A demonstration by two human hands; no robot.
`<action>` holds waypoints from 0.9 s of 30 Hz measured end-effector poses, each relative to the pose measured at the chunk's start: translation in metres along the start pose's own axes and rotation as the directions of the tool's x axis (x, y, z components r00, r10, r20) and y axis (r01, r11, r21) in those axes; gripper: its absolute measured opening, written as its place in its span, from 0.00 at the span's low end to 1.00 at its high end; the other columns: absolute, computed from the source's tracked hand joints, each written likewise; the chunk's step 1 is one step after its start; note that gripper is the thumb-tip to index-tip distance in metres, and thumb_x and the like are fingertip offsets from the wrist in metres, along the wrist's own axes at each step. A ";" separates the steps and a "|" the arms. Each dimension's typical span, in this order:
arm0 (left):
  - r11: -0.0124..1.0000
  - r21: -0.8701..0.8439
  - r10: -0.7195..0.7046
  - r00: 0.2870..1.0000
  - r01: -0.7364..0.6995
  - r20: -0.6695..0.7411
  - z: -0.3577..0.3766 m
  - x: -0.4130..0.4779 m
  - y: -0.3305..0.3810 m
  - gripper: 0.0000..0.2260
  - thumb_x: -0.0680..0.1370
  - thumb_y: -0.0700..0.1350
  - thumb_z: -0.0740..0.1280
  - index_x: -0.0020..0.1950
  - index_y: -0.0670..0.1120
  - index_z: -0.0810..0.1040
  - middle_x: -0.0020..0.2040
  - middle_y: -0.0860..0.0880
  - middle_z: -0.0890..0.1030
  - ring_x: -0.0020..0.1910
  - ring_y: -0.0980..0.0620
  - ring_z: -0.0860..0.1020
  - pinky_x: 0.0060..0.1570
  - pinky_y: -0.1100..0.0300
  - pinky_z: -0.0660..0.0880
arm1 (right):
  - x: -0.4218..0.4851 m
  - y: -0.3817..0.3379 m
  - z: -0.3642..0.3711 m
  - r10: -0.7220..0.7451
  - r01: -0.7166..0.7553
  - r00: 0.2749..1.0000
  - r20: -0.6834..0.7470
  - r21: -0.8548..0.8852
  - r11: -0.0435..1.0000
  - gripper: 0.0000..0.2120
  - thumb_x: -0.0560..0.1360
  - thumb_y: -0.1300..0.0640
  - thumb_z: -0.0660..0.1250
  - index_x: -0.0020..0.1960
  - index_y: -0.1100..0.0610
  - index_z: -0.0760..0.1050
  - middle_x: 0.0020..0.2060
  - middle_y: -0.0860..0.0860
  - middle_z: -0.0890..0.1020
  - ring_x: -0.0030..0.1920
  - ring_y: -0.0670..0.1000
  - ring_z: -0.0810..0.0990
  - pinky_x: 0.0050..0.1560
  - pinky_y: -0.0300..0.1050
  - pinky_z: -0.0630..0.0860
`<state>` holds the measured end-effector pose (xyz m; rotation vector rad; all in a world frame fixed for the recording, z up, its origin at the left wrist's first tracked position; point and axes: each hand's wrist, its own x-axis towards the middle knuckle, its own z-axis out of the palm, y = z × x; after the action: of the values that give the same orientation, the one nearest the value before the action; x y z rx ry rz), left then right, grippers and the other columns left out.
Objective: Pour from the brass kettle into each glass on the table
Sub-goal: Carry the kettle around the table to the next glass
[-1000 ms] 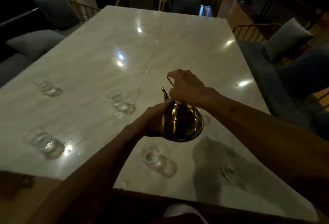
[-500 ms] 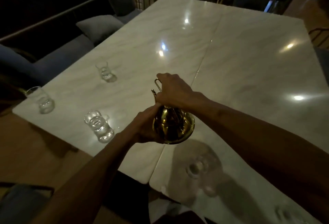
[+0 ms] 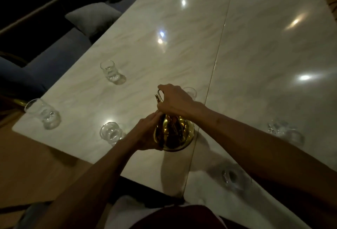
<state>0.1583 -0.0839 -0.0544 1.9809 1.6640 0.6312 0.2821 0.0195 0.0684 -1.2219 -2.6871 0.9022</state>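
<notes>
The brass kettle (image 3: 179,135) hangs above the near part of the white marble table (image 3: 255,50). My right hand (image 3: 175,101) grips its handle from above, and my left hand (image 3: 147,134) presses against its left side. Several clear glasses stand on the table: one at the far left corner (image 3: 42,114), one just left of my left hand (image 3: 110,133), one further back (image 3: 109,71), one partly hidden behind my right hand (image 3: 190,92), one under my right forearm (image 3: 230,176), one at the right (image 3: 279,128).
A blue bench with a grey cushion (image 3: 91,17) runs along the table's left side. Wooden floor (image 3: 36,170) shows at the near left. A seam (image 3: 217,55) splits the tabletop down the middle.
The view has swung left and down, so the left-hand glasses sit nearer the centre. Both hands keep the same hold on the kettle, which stays over the near table edge.
</notes>
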 end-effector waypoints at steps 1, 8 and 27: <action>1.000 0.008 -0.011 1.000 0.011 0.025 -0.002 -0.001 -0.004 0.51 0.60 0.63 0.76 0.77 0.54 0.56 0.71 0.42 0.76 0.65 0.40 0.79 0.56 0.42 0.80 | 0.002 -0.003 0.003 0.012 -0.012 1.000 -0.009 -0.002 1.000 0.26 0.72 0.57 0.69 0.69 0.62 0.70 0.60 0.57 0.78 0.54 0.55 0.78 0.49 0.46 0.76; 1.000 0.026 0.007 0.989 -0.011 0.147 -0.021 -0.001 -0.034 0.49 0.60 0.63 0.75 0.76 0.56 0.55 0.71 0.46 0.74 0.66 0.44 0.77 0.60 0.44 0.78 | 0.015 -0.025 0.016 0.125 -0.122 0.990 -0.059 0.044 0.992 0.28 0.71 0.59 0.68 0.71 0.60 0.69 0.61 0.57 0.78 0.56 0.56 0.78 0.48 0.44 0.75; 0.918 -0.218 0.396 0.749 -0.331 0.530 -0.027 0.012 -0.070 0.54 0.61 0.62 0.81 0.81 0.50 0.60 0.77 0.45 0.63 0.73 0.43 0.68 0.69 0.46 0.73 | -0.031 -0.098 0.079 0.706 -0.643 0.612 -0.356 0.296 0.707 0.27 0.70 0.60 0.68 0.69 0.56 0.71 0.54 0.56 0.81 0.42 0.51 0.79 0.36 0.41 0.74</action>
<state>0.0900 -0.0601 -0.0765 2.1488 0.8701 0.2056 0.2150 -0.0913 0.0602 -2.1571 -1.7434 0.6994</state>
